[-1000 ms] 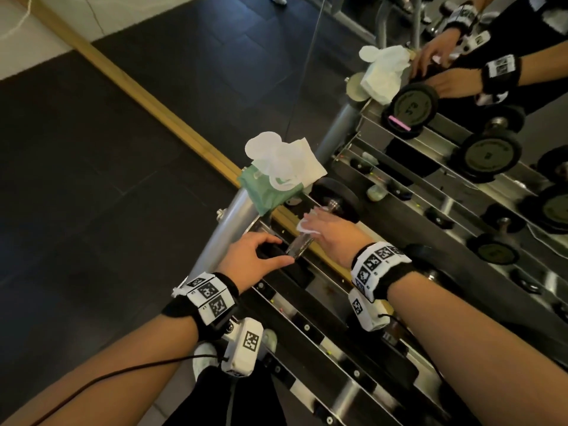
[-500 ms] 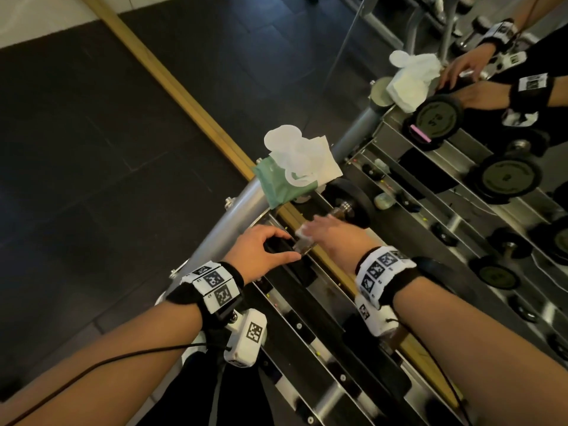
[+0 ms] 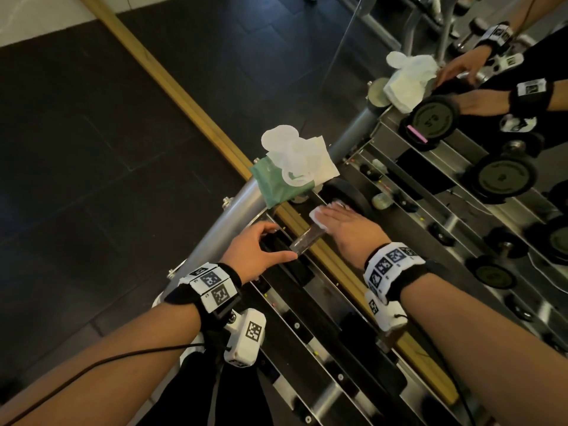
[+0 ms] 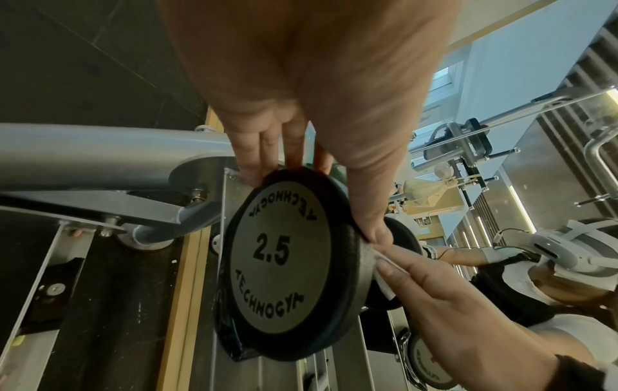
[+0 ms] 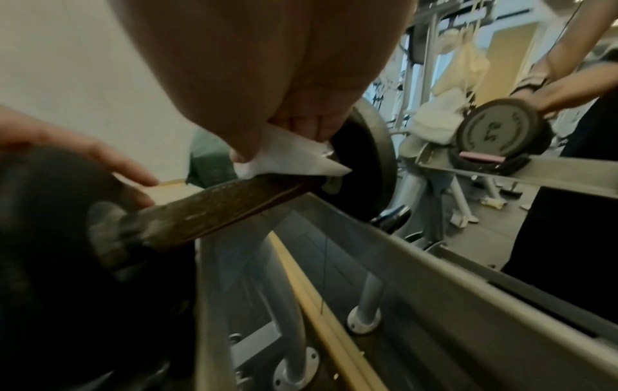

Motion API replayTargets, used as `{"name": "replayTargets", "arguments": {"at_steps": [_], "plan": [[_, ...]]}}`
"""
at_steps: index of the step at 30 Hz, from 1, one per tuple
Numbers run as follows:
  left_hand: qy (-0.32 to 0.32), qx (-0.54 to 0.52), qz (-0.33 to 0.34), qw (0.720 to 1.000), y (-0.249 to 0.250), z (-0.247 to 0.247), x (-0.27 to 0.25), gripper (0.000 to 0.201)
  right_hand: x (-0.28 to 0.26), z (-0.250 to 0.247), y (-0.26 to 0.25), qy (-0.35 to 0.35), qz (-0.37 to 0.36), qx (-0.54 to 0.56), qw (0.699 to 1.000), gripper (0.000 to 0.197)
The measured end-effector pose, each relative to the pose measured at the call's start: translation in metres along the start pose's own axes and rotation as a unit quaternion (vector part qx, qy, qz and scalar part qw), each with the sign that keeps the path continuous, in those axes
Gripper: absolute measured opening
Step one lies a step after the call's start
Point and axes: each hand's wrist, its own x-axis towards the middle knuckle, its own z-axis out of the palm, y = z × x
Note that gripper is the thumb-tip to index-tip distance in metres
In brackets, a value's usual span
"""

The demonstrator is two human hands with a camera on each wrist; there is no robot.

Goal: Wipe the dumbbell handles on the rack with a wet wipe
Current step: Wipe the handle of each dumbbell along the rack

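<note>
Wiping of the 2.5 dumbbell (image 4: pixel 284 254) is in progress at the left end of the rack (image 3: pixel 335 305), top tier, beside the grey upright (image 3: pixel 233 210).

Change noted against the frames of the last second: the right hand (image 3: pixel 344 224) has been carried along the handle (image 3: pixel 307 241), from near the front head toward the far head (image 3: pixel 344 192), and the wipe (image 3: pixel 316 216) went with it. The left hand (image 3: pixel 258 253) has stayed on the front head. Judged: one pass along the handle is close to complete; a return stroke or some turning of the bar would be needed for the underside. The other dumbbells, seen only in the mirror, are yet to be done.

Orientation: the dumbbell is laid across the two rails of the tier. Its long axis is run from the front edge of the rack back toward the mirror, roughly level. The numbered face is pointed outward, to the front.

Grip, left: thumb and fingers are curled over the rim of the front head, which is held steady. Grip, right: the wipe (image 5: pixel 287 156) is pinched between thumb and fingers and pressed onto the top of the handle (image 5: pixel 214 209), right at the far head.

A green wipe pack (image 3: pixel 276 186) is rested on the upright at the rack's left corner, with loose sheets pulled out of it.
</note>
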Motion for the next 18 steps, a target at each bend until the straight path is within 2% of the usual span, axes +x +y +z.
{"name": "replayTargets", "arguments": {"at_steps": [2, 5, 8, 10, 12, 15, 18], "plan": [[0.005, -0.009, -0.007, 1.000, 0.000, 0.000, -0.001, 0.090, -0.002, 0.004, -0.003, 0.013, 0.003, -0.013, 1.000, 0.058], [0.014, -0.024, -0.008, 1.000, 0.001, 0.002, -0.002, 0.104, -0.017, 0.017, -0.021, -0.017, -0.047, 0.017, 0.999, 0.064], [0.016, -0.034, -0.008, 0.999, 0.001, 0.003, -0.003, 0.097, -0.019, 0.024, -0.026, -0.029, -0.069, 0.001, 0.997, 0.063], [0.018, -0.034, -0.008, 0.999, -0.001, 0.003, -0.004, 0.091, -0.012, 0.021, -0.018, -0.028, -0.060, -0.013, 0.998, 0.066], [0.019, -0.035, -0.008, 0.999, -0.001, 0.003, -0.004, 0.088, -0.002, 0.014, -0.009, 0.001, -0.021, -0.027, 0.999, 0.068], [0.017, -0.038, -0.011, 0.999, -0.002, 0.003, -0.004, 0.090, 0.005, 0.008, -0.006, 0.026, 0.030, -0.028, 0.999, 0.054], [0.015, -0.037, -0.015, 0.999, -0.001, 0.003, -0.004, 0.089, -0.008, 0.016, -0.023, 0.005, -0.002, -0.004, 1.000, 0.059]]}}
